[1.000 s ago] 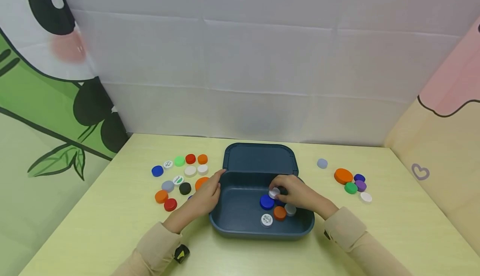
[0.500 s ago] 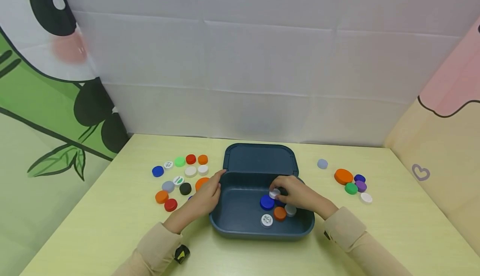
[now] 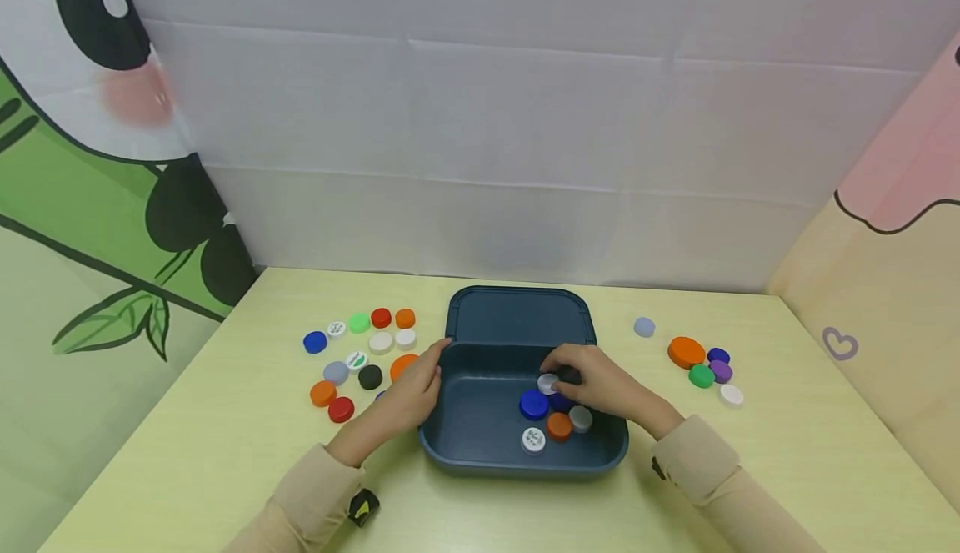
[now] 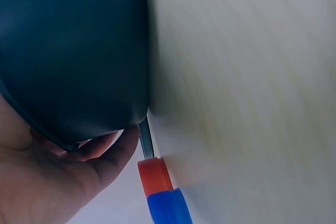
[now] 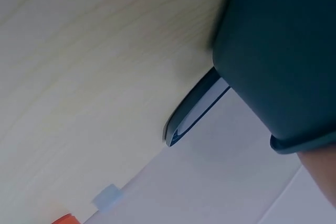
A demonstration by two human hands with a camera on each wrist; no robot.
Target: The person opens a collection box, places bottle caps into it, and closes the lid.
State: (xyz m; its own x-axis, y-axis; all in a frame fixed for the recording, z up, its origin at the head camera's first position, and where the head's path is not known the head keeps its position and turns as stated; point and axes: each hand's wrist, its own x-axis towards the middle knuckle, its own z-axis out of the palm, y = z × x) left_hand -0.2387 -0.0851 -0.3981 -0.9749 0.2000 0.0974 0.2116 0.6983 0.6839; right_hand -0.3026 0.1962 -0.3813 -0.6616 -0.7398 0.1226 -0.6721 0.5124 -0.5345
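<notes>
Lying left, loose caps [image 3: 380,343]: mixed colours, spread flat on the table [image 3: 187,461]; red cap [image 3: 341,409] sat near the left sleeve [image 3: 318,486].

Left hand [image 3: 405,394]: clamped on the box, fingers wrapped round its far-left corner; well apart from the caps inside.

Box [image 3: 517,470]: upright, open, between the two hands. Long axis ran left to right, crosswise to the person.

Lid [image 3: 521,317]: off the opening, just beyond the far edge. Couldn't tell if joined.

Blue cap [image 3: 534,404]: box floor, right of centre, just on the person's side of the white cap.

White cap [image 3: 547,384]: inside the box, right half, toward the far wall. Lay left of the right palm, at the fingertips. Round, so no long axis to line up with; side of approach was what mattered.

Right hand [image 3: 600,378]: clearly the nearer one. Fingers curled, index and thumb seemingly pinching the white cap from opposite edges; right wrist view had the fingertips hidden by the box wall.

Right, big orange cap [image 3: 686,353]: on the table outside the box, beside green cap [image 3: 702,376].
</notes>
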